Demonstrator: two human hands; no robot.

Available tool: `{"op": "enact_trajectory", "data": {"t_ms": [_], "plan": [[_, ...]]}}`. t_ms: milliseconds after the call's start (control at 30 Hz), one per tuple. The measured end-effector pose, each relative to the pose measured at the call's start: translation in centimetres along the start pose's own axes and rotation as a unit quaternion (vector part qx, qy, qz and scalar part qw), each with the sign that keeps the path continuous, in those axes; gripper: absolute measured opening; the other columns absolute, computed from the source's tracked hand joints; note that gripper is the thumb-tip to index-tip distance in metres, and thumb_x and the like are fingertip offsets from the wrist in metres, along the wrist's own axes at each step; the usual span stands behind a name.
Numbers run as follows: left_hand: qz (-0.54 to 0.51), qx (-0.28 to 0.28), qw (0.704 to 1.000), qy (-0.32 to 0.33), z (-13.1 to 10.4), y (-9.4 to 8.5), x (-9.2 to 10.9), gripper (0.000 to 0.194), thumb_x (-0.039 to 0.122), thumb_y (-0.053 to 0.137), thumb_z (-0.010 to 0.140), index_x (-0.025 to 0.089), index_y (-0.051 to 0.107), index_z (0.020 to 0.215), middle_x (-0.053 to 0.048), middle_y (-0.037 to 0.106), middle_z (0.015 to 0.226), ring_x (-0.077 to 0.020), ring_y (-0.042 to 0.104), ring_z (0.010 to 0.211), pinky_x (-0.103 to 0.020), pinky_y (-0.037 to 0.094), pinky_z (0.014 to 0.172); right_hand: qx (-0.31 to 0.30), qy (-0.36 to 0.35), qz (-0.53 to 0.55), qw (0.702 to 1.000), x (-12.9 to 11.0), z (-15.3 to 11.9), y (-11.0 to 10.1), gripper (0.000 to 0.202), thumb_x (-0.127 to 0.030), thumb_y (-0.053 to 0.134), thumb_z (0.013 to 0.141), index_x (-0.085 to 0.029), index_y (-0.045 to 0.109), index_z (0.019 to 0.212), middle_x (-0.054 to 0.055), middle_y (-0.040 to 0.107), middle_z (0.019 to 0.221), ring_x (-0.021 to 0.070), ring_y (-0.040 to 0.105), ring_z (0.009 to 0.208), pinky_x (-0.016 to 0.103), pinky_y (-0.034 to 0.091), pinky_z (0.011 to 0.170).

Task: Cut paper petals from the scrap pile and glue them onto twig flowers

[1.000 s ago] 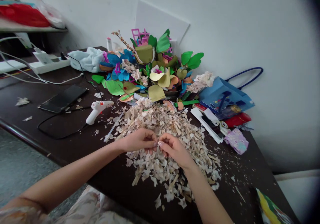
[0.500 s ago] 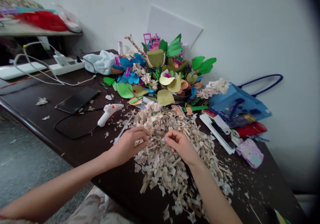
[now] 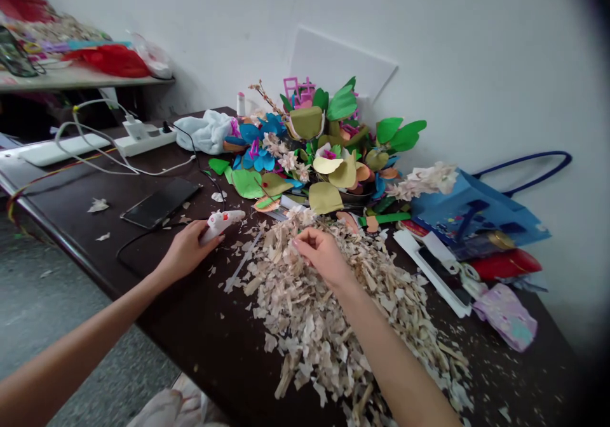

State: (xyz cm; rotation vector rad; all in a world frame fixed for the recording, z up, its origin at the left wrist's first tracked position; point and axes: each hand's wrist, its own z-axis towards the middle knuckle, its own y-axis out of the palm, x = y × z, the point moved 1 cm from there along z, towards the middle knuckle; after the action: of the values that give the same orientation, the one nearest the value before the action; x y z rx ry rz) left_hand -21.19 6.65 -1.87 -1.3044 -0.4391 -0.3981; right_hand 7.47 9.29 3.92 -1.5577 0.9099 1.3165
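My left hand [image 3: 187, 250] is closed round the handle of a white hot glue gun [image 3: 223, 221], whose nozzle points right. The gun rests on or just above the dark table; I cannot tell which. Over the back part of a big pile of pale dried flakes and strips [image 3: 305, 332], my right hand [image 3: 326, 257] is pinched. Whatever sits between its fingertips is too small to make out. Pale ruffled petals [image 3: 300, 217] lie just beyond that hand. A clear glue stick [image 3: 244, 258] slants between the gun and the pile.
Behind the pile stand colourful cut-out flowers and leaves [image 3: 328, 173]. A blue bag [image 3: 476, 211], a white tray [image 3: 431, 274] and a lilac cloth [image 3: 508, 316] are at right. Left are a black phone [image 3: 161, 202], a power strip [image 3: 145, 142] and trailing cables.
My left hand has moved left from the pile and taken hold of the glue gun. My right hand, still pinched, has shifted slightly up and left over the flakes. The view has tilted a little.
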Motion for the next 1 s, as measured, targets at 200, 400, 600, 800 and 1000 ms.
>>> {"op": "enact_trajectory", "data": {"t_ms": [200, 400, 600, 800, 1000], "plan": [[-0.158, -0.047, 0.985, -0.055, -0.5, -1.0, 0.6, 0.035, 0.048, 0.052, 0.081, 0.014, 0.055, 0.089, -0.001, 0.058, 0.068, -0.0144, 0.049, 0.061, -0.022, 0.037, 0.054, 0.016, 0.005, 0.023, 1.000, -1.1, 2.7, 1.4, 0.016, -0.029, 0.064, 0.070, -0.018, 0.055, 0.062, -0.007, 0.044, 0.051, 0.0066, 0.035, 0.042, 0.021, 0.026, 0.041], [-0.265, -0.092, 0.959, -0.035, -2.2, -3.0, 2.6, 0.031, 0.040, 0.050, 0.086, 0.012, 0.058, 0.096, -0.006, 0.063, 0.083, -0.0149, 0.052, 0.071, -0.023, 0.043, 0.065, 0.023, 0.049, 0.069, 0.996, -1.4, 4.4, 2.9, 0.020, -0.030, 0.064, 0.067, -0.019, 0.050, 0.059, -0.008, 0.045, 0.047, 0.0047, 0.034, 0.036, 0.018, 0.019, 0.035], [-0.237, -0.094, 0.967, 0.009, -2.9, -3.3, 3.4, 0.032, 0.037, 0.047, 0.089, 0.013, 0.056, 0.107, -0.007, 0.060, 0.094, -0.0169, 0.052, 0.082, -0.023, 0.043, 0.074, 0.029, 0.085, 0.106, 0.990, -1.4, 5.0, 3.7, 0.020, -0.031, 0.064, 0.064, -0.019, 0.049, 0.060, -0.009, 0.044, 0.046, 0.0034, 0.033, 0.034, 0.017, 0.017, 0.033], [-0.210, -0.083, 0.974, 0.002, -3.3, -3.1, 3.3, 0.032, 0.038, 0.046, 0.089, 0.012, 0.056, 0.105, -0.005, 0.059, 0.087, -0.0165, 0.052, 0.078, -0.022, 0.043, 0.071, 0.026, 0.093, 0.108, 0.989, -1.3, 4.8, 3.7, 0.021, -0.029, 0.066, 0.064, -0.019, 0.049, 0.058, -0.009, 0.043, 0.043, 0.0032, 0.032, 0.034, 0.016, 0.017, 0.032], [-0.186, -0.094, 0.977, 0.036, -3.5, -3.3, 3.9, 0.033, 0.037, 0.045, 0.089, 0.014, 0.055, 0.110, -0.008, 0.063, 0.103, -0.0199, 0.056, 0.090, -0.025, 0.044, 0.080, 0.022, 0.085, 0.104, 0.991, -1.0, 4.8, 3.6, 0.024, -0.031, 0.068, 0.064, -0.019, 0.048, 0.058, -0.009, 0.042, 0.043, 0.0038, 0.031, 0.034, 0.017, 0.019, 0.032]]}}
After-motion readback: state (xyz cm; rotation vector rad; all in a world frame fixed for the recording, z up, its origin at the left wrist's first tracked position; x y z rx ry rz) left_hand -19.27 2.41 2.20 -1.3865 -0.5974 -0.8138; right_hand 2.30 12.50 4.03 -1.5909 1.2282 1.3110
